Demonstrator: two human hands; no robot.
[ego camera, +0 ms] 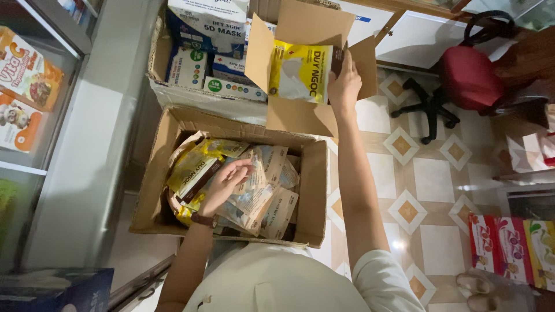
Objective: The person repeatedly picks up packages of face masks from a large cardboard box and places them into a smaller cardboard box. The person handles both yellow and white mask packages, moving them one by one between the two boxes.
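Above the big open carton (315,190), the right hand (345,86) grips a yellow mask packet (298,72) clear of it, while the left hand (222,184) pinches packets (260,190) inside.

Matt brown corrugated cardboard makes up the big carton (156,214), edges rough. Inside it, packets (260,196) in shiny crinkled plastic film catching the light. The yellow packet (300,72) up top is glossy plastic too, held against another plain cardboard box (300,115). Floor tiles (433,179) are smooth, polished, reflecting glare. The chair (468,78) has red cloth.
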